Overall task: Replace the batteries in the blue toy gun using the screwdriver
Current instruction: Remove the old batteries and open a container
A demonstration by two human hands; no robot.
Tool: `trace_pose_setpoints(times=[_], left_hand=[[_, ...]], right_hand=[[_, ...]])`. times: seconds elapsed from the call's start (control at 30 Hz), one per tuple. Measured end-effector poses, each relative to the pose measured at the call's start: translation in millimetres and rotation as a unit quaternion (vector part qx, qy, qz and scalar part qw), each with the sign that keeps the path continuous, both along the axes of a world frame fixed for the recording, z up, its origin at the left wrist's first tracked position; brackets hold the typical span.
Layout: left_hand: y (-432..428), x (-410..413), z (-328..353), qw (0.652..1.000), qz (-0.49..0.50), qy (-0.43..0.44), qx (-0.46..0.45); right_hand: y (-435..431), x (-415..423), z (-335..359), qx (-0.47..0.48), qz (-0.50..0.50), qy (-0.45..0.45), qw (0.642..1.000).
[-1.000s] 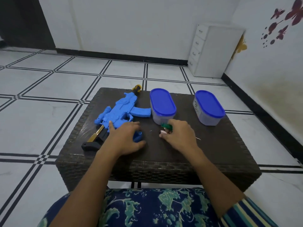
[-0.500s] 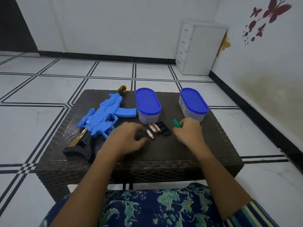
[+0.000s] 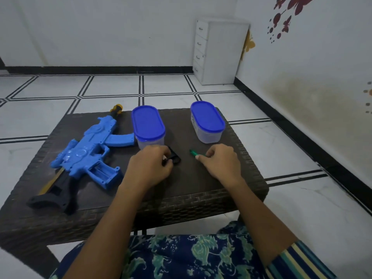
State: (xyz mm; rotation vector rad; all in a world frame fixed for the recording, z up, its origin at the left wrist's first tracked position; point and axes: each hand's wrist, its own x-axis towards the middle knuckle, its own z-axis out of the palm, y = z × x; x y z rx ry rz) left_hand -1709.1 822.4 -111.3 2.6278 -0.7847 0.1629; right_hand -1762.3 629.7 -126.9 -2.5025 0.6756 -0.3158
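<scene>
The blue toy gun (image 3: 88, 150) lies on its side at the left of the dark wicker table (image 3: 201, 198), its black stock toward me and its battery compartment (image 3: 102, 174) open. My left hand (image 3: 150, 168) is curled over the spot in front of the left container, fingertips pinching a battery whose pale end just shows. It sits next to a small black part (image 3: 175, 158). Other batteries are hidden under this hand. My right hand (image 3: 220, 163) rests on the table and grips the green screwdriver (image 3: 193, 153), whose tip points left.
Two clear containers with blue lids stand at the back of the table, one in the middle (image 3: 148, 125), one at the right (image 3: 207, 121). A white drawer cabinet (image 3: 219, 51) stands in the far corner. Tiled floor surrounds the table.
My left hand moved from beside the gun's grip rightward onto the batteries and covers them. My right hand drew the screwdriver to the right, away from them.
</scene>
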Motion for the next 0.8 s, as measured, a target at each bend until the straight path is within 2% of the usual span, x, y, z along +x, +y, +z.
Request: trace_pose_setpoints(times=[0.13, 0.23, 0.33, 0.43, 0.5, 0.7, 0.8], left_hand=[[-18.9, 10.5, 2.7, 0.998, -0.047, -0.031, -0.035], [-40.9, 22.7, 10.9, 0.993, -0.077, -0.069, -0.058], [-79.0, 42.7, 24.9, 0.985, -0.154, -0.082, 0.011], [-112.0, 67.2, 33.6, 0.961, -0.231, -0.075, 0.133], [-124.4, 79.2, 34.9, 0.948, -0.253, -0.080, 0.174], [-131.8, 82.9, 37.2, 0.940, -0.273, -0.135, 0.153], [-136.6, 73.9, 40.4, 0.929, -0.275, -0.153, 0.195]], right_hand=[[-18.8, 1.0, -4.7, 0.016, -0.064, -0.094, 0.993], [-32.0, 8.9, -11.0, 0.052, -0.061, -0.107, 0.991], [-45.1, 23.4, -17.0, 0.089, -0.037, -0.129, 0.987], [-46.1, 37.3, -20.7, 0.101, -0.008, -0.146, 0.984], [-45.7, 43.6, -22.1, 0.133, -0.006, -0.160, 0.978], [-50.9, 48.1, -20.4, 0.195, -0.003, -0.186, 0.963], [-47.5, 48.7, -19.0, 0.187, -0.015, -0.191, 0.963]])
